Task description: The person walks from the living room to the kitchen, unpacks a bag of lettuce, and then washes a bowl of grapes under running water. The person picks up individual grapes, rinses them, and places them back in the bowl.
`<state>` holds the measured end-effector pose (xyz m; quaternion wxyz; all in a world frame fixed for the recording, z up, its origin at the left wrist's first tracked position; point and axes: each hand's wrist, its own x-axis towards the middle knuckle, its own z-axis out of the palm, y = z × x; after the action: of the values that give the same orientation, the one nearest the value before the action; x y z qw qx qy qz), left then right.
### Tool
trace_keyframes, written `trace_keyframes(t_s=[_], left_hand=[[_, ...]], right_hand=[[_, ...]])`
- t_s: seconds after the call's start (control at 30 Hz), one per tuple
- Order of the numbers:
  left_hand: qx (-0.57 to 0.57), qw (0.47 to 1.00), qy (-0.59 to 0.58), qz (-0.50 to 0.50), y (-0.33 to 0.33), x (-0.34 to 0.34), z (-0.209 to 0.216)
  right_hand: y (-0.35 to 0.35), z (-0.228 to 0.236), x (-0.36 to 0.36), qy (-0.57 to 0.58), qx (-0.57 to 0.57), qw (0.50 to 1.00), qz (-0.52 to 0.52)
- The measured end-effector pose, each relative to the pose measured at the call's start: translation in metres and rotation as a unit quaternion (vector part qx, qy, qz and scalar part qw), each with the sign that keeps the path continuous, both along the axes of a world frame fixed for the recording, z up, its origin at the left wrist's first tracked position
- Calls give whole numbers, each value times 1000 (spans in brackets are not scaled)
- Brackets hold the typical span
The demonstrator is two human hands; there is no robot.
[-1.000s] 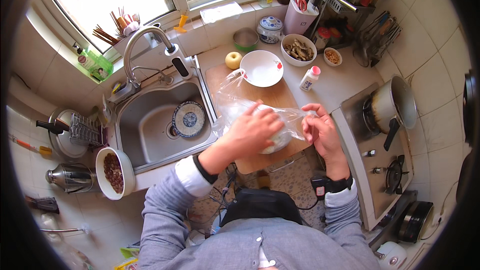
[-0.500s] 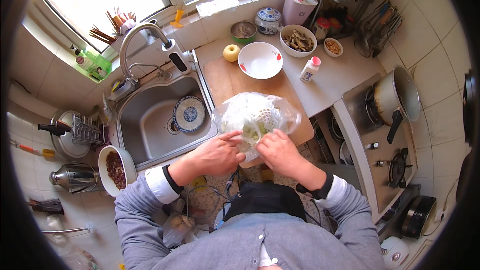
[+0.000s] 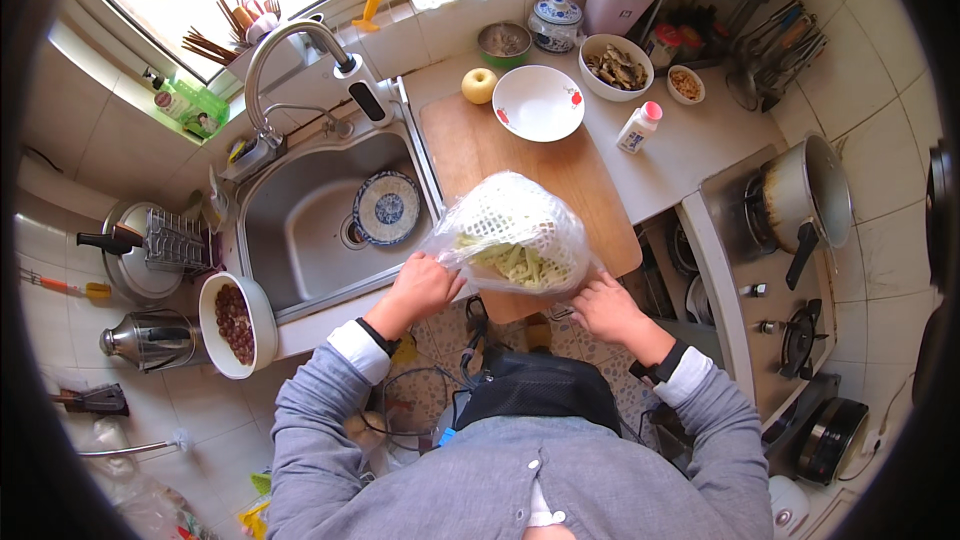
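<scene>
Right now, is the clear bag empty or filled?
Filled, at least partly: white netting and pale green vegetable pieces show through the clear bag.

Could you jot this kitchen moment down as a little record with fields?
Left hand: grips the left edge of a clear bag
Right hand: at the bag's right edge; grip unclear
Bag contents: pale green vegetable, white netting
Cutting board: below the bag; white bowl and yellow fruit near its far end
Sink: patterned plate inside
Stove: pot with black handle
</scene>
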<state>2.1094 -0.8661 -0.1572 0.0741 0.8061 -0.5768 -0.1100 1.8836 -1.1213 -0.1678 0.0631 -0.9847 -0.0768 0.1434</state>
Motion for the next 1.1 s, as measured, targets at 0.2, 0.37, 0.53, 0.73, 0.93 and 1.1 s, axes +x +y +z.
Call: trace_keyframes(t_s=[0.2, 0.37, 0.53, 0.73, 0.93, 1.1], left_hand=[[-110, 933, 225, 258, -10, 20, -24], [-91, 924, 168, 331, -35, 28, 1], [-138, 965, 128, 183, -62, 42, 27], [-213, 914, 322, 127, -91, 72, 13], [1, 814, 511, 277, -99, 92, 24], [-16, 939, 342, 20, -102, 100, 28]], right_hand=[[-20, -17, 17, -64, 73, 970, -225], [-21, -18, 40, -170, 162, 894, -382], [-20, -16, 68, -265, 212, 853, -396], [-23, 3, 92, -107, 205, 869, -438], [-31, 10, 108, -29, 177, 892, -415], [-31, -4, 116, -266, 165, 904, -293]])
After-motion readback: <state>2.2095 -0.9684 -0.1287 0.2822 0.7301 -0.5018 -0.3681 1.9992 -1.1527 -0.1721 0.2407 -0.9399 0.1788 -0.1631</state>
